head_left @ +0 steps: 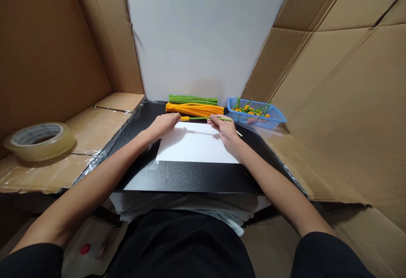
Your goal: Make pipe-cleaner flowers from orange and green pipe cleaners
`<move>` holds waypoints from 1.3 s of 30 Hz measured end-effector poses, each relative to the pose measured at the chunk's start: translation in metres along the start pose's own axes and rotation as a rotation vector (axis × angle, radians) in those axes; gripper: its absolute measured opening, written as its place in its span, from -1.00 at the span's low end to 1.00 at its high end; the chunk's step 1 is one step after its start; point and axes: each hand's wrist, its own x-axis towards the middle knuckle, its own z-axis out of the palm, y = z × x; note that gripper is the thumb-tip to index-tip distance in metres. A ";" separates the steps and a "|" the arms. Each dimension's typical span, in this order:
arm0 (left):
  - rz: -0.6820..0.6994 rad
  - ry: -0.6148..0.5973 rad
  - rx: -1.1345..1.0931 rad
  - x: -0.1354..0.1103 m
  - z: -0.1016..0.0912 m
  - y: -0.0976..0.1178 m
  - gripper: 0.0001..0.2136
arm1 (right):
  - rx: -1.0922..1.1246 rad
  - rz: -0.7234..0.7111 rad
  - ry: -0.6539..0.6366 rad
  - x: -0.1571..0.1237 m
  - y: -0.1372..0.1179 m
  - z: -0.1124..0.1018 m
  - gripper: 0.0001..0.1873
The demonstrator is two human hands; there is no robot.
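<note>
Two bare forearms [127, 159] of mine reach over a black tabletop [190, 178], its surface finely speckled and dully shining. To my left, a thick ring of clear, yellowish tape [68, 142] lies flat on brown cardboard [85, 132]. Farther in, a smooth white sheet [196, 147] lies on the black. Above its far edge, my left hand [165, 124] has thumb and fingers pinched at the end of a ridged orange coil [185, 118]; a thin, straight green stem [198, 118] runs from it to my right hand [224, 127], whose fingertips close around it, a length showing past them. Just beyond lies a loose bundle of fuzzy orange strands [195, 108], and behind that a narrower, straighter green bundle [193, 99]. Right of both, a blue plastic basket [279, 119] with perforated sides holds green stalks and small orange pieces, heaped every which way.
</note>
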 end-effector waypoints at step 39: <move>0.323 0.265 -0.082 -0.002 -0.017 0.013 -0.74 | -0.272 -0.127 -0.392 0.003 -0.015 -0.004 -0.47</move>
